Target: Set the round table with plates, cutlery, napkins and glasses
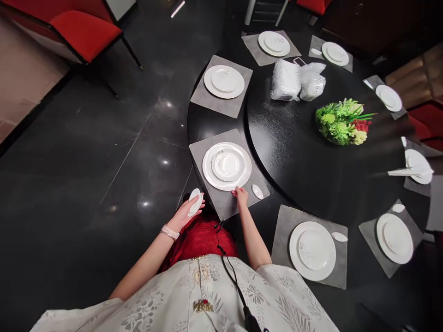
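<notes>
My left hand (188,210) is closed around a small stack of white oval dishes (195,201), held off the table's edge above the floor. My right hand (240,196) rests on a grey placemat (224,205), fingertips pinching the near rim of a large white plate (227,166) that carries a smaller plate. A small white oval dish (257,191) lies on the same mat, just right of my right hand.
The round black table (311,161) carries several more grey mats with white plates, two plastic-wrapped bundles (297,80) and a green flower centrepiece (342,121). Red chairs (83,32) stand on the dark glossy floor at the far left.
</notes>
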Demonstrator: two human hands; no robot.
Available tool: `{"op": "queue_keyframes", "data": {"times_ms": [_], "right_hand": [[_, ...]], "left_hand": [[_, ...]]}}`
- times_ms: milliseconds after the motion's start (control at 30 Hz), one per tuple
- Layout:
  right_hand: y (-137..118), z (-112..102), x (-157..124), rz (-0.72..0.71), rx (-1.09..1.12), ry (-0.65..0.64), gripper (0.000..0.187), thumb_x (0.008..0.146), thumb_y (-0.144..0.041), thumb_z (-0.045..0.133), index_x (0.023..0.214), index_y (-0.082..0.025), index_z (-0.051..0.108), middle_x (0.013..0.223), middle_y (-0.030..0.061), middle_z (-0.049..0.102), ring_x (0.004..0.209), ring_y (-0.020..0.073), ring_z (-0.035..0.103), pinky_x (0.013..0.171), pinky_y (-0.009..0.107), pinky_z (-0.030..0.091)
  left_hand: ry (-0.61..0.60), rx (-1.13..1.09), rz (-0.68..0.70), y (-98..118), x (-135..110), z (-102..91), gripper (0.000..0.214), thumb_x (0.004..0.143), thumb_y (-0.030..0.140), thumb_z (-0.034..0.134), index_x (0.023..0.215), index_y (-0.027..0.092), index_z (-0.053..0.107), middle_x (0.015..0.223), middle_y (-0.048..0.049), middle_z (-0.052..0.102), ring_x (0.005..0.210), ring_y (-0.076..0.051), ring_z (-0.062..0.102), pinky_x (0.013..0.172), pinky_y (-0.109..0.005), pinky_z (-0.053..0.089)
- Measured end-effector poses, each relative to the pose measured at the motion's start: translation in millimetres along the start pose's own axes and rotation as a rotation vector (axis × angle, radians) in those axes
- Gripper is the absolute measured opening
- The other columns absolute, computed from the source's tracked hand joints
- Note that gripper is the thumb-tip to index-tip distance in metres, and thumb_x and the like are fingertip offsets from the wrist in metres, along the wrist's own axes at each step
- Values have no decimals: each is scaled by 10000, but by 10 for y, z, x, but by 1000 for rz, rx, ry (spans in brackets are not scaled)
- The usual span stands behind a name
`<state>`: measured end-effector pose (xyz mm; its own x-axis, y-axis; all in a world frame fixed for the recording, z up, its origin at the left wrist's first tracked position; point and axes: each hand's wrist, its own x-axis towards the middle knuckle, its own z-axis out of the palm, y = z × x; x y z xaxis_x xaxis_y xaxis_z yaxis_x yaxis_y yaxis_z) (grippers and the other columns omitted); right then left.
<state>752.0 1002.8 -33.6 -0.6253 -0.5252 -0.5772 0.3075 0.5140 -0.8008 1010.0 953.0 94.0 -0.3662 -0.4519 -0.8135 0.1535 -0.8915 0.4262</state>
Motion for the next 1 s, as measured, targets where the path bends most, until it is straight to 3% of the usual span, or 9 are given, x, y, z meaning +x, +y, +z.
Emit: {"op": "queue_keyframes", "data": {"times_ms": [100,200,333,500,600,667,800,900,1000], "right_hand": [[-121,-213,5,-82,-170,163,314,735,-448,578,769,-137,612,789,108,670,741,219,630,696,345,503],[-220,-666,-7,-321,-658,426,429,758,-430,579,1045,-116,636,1113,184,610,974,275,567,862,410,438],[-215,-1089,-16,-374,-1020,303,475,791,-411,550,1181,-149,614,1159,165,581,1007,283,538,861,401,424],[-311,-978,16,-327,-1004,375,436,819,-407,483,1111,-128,646,1080,176,604,964,286,559,832,412,438],[-673,-435,-98,-362,-853,588,452,807,-442,489,1050,-94,643,1092,220,587,986,307,550,868,448,417],[-1003,241,-280,-375,-626,623,455,819,-479,469,1016,-99,624,1057,204,599,957,280,560,861,423,428],[-1587,1894,-628,-224,-121,-206,403,837,-557,454,902,-184,591,753,49,620,667,174,576,624,302,479],[-1899,2669,-564,-274,28,-263,288,817,-510,549,862,-227,569,672,-21,559,593,128,517,559,245,446],[-2192,2870,-162,-290,63,-279,278,782,-481,610,752,-213,546,631,-40,510,535,100,450,496,215,390]], "left_hand": [[-23,51,-13,397,68,-155,402,800,333,661,1180,205,628,972,-60,694,749,-114,671,572,-169,526],[-28,93,-15,741,152,-342,398,802,331,660,1180,207,630,983,-58,692,747,-114,672,571,-169,533],[-7,115,-20,1078,285,-579,405,806,337,657,1189,209,625,1001,-60,689,738,-107,672,564,-163,529],[-118,56,-4,1509,388,-701,398,832,325,623,1212,209,606,991,-61,691,743,-110,668,587,-178,531],[-247,14,23,1824,469,-642,389,857,330,588,1220,190,601,1005,-78,693,839,-140,666,684,-219,548],[-296,-30,42,2024,560,-531,378,868,312,573,1217,171,602,1036,-86,692,926,-158,656,797,-256,541],[-329,-138,82,2334,807,-182,365,877,262,558,1221,146,591,1151,-97,663,1064,-169,616,959,-271,467],[-408,-143,92,2556,1028,55,400,868,268,578,1258,182,566,1249,-89,616,1164,-188,564,1014,-293,427],[-459,-133,106,2913,1315,208,413,855,270,604,1260,198,565,1296,-91,585,1219,-209,526,1050,-330,399]]}}
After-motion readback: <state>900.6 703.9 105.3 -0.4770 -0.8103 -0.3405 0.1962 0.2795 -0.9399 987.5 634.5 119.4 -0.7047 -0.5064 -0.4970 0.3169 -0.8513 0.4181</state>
